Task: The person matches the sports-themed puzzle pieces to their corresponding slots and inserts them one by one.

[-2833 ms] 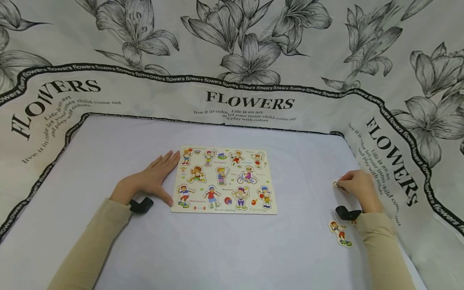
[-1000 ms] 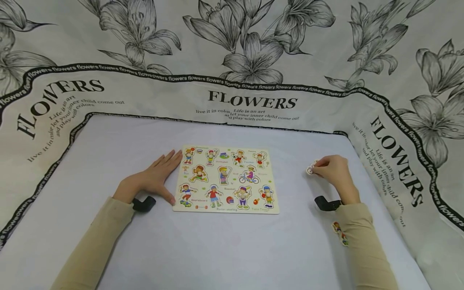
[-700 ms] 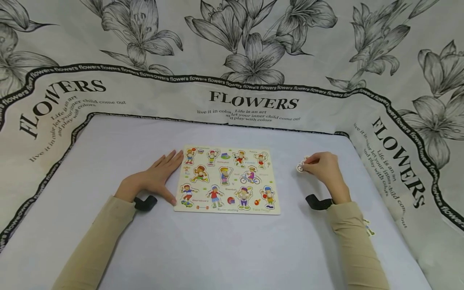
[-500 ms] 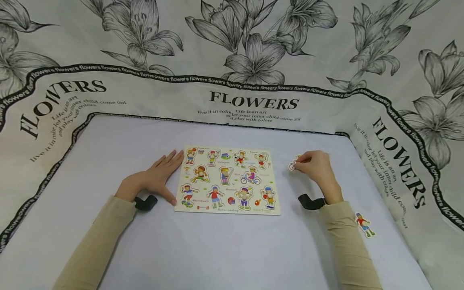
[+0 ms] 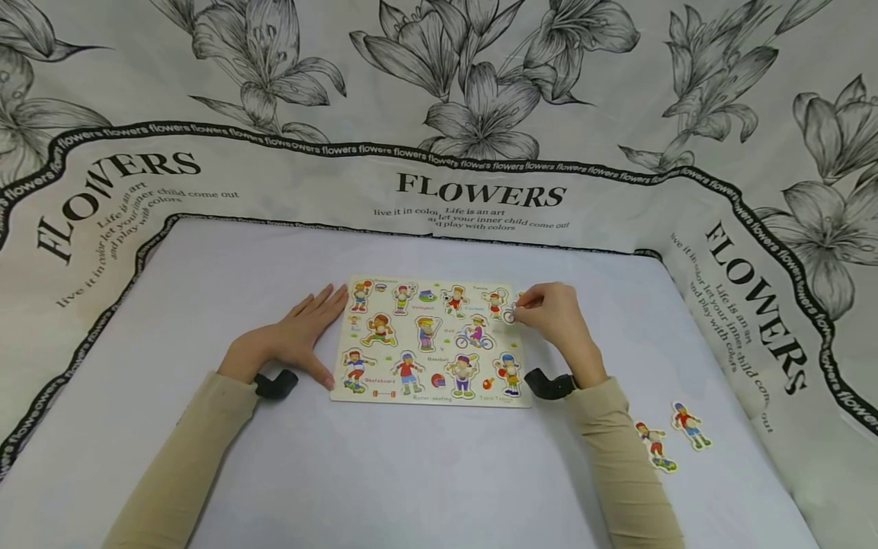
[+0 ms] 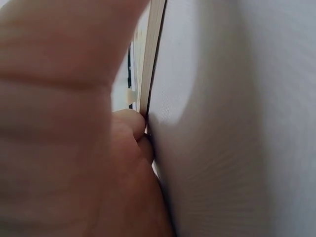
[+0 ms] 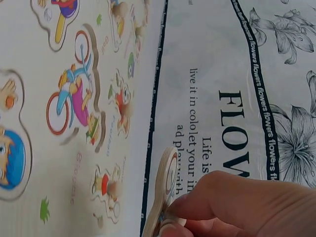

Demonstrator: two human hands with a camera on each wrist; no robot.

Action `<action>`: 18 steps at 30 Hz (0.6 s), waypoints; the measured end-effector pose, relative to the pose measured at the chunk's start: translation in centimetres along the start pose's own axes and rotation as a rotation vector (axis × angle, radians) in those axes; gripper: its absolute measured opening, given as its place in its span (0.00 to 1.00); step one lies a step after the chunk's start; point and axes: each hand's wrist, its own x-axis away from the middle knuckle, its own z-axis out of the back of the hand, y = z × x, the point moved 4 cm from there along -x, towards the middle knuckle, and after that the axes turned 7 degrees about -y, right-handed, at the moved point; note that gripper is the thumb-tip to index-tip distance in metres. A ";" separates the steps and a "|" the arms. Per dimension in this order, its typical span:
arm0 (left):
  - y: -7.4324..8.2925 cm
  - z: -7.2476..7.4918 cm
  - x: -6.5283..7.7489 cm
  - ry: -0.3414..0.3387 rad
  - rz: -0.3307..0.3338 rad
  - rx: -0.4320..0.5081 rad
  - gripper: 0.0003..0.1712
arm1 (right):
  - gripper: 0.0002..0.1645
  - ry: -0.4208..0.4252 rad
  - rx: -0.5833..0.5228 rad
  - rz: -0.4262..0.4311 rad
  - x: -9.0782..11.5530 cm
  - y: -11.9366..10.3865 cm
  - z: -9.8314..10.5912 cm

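A cream wooden puzzle board [image 5: 343, 343] with printed sports figures lies flat on the white tablecloth. My left hand [image 5: 291, 335] rests at its left edge with thumb and fingers spread; in the left wrist view, fingertips meet the board's side [image 6: 150, 59]. Thumb and fingers of my right hand [image 5: 559, 316] pinch a bicycle puzzle piece [image 7: 165, 182], tilted on edge and partly covered by the fingers. This piece overlaps the board's upper right edge in the head view. Lower left of it, the bicycle-shaped recess [image 5: 473, 333] shows a printed cyclist.
Two loose puzzle pieces, a skateboarder [image 5: 656, 446] and a roller skater [image 5: 691, 425], lie beside the right sleeve [image 5: 624, 457]. Black wrist cameras sit under both wrists. A flower-printed cloth [image 5: 480, 187] borders the white surface at the back and sides.
My right hand has carried the bicycle piece leftward from the right side of the table to the board's edge. Both loose pieces now show beside the sleeve. The left hand has stayed at the board.
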 end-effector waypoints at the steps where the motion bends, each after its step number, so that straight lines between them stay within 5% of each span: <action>1: 0.0 0.0 0.0 0.000 0.002 -0.004 0.90 | 0.05 -0.002 -0.002 0.007 0.0 -0.3 -0.3; 18: 0.1 -0.2 0.0 0.008 0.005 -0.009 0.89 | 0.02 -0.091 -0.014 0.045 -0.4 -2.6 -4.9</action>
